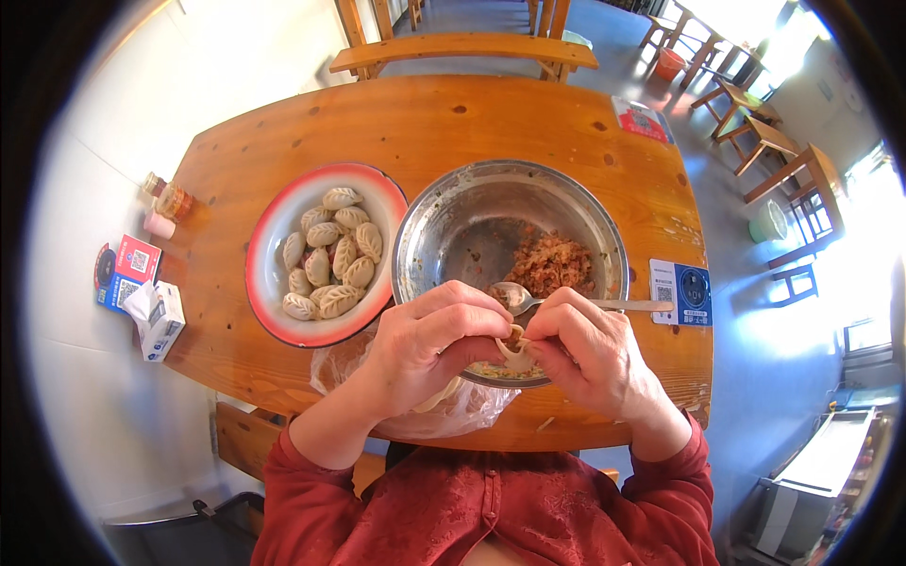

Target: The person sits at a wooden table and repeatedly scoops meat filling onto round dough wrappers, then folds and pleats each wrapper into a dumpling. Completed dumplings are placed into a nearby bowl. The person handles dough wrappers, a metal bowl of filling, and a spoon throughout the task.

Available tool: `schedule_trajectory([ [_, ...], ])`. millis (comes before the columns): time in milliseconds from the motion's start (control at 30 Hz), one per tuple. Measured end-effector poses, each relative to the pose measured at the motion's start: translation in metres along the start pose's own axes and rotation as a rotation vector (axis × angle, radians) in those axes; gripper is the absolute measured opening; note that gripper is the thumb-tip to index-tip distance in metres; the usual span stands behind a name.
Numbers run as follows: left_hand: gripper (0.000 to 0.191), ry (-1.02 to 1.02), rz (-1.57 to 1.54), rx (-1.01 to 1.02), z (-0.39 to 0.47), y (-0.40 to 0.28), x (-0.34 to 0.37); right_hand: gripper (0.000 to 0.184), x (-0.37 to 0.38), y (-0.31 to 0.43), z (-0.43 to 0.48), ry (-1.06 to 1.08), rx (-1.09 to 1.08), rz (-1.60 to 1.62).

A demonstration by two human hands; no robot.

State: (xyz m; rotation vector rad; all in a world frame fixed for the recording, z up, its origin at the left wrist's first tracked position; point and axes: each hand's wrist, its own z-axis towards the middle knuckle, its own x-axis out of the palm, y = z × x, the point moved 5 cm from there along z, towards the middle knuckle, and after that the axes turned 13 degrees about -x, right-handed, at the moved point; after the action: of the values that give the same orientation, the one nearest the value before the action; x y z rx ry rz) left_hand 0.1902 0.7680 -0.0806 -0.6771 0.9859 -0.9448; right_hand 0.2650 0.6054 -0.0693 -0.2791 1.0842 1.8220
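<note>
Between my two hands is a partly folded dumpling wrapper [519, 359] with filling showing inside it. My left hand [442, 339] pinches its left edge, and my right hand [587, 347] grips the right edge with thumb and fingers. Both are over the near rim of a stainless steel bowl [460, 205]. Minced filling [555, 265] is heaped in the bowl's right half. A metal spoon [520, 297] lies across the bowl, its handle passing behind my right fingers and over the right rim. Left of the bowl, an enamel basin [265, 276] with a red rim holds several pleated dumplings [345, 255].
Under my left forearm lies a clear plastic bag [453, 410] with pale wrappers, partly hidden. A tissue box [163, 322], condiment jars [173, 201] and a pink cup [159, 224] stand at the wooden table's [396, 120] left edge. Printed cards [681, 291] lie along the right edge.
</note>
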Motion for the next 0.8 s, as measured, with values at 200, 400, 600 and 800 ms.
schedule_trajectory([
  [200,0.031,0.006,-0.072,-0.05,-0.001,0.004,-0.001,0.018,0.002,-0.006,-0.002,-0.063,0.224,0.155],
  [400,0.032,-0.002,-0.026,-0.01,-0.002,0.003,0.002,0.017,0.001,-0.006,0.001,-0.055,0.134,0.136],
  [600,0.029,0.009,-0.011,0.005,-0.003,0.0,0.003,0.014,-0.003,-0.007,0.0,-0.056,0.104,0.096],
  [800,0.026,0.051,0.041,0.04,-0.003,-0.006,0.005,0.015,-0.002,-0.006,-0.001,-0.013,0.048,0.077],
])
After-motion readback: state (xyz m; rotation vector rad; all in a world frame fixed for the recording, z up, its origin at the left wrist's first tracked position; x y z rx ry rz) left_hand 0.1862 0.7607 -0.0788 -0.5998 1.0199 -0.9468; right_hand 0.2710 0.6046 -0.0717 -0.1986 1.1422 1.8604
